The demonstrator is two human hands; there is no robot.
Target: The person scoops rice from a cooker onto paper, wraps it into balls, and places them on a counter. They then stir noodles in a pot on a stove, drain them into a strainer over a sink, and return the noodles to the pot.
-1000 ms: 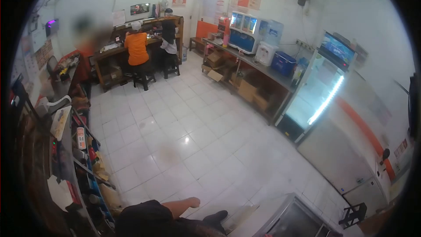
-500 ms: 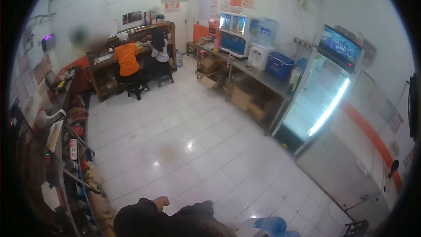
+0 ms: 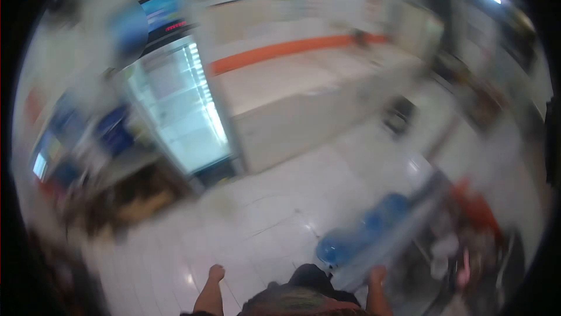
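At the bottom of the head view my left hand [image 3: 217, 273] hangs over the tiled floor, its fingers curled in and nothing seen in them. My right hand [image 3: 378, 274] is lower right of centre, beside the edge of a grey counter [image 3: 374, 251]; motion blur hides its fingers. Between the two arms my dark clothing shows. Several blue water bottles [image 3: 333, 249] stand just left of the counter, nearest to my right hand.
A lit glass-door fridge [image 3: 178, 105] stands at left centre, with a long white chest unit [image 3: 298, 123] to its right. A blurred dark stool [image 3: 399, 115] is on the floor beyond the bottles. Cluttered items lie at lower right.
The view has swung to the right: the fridge now appears further left and the two seated people are out of sight. My right hand and the counter beside it have come into view.
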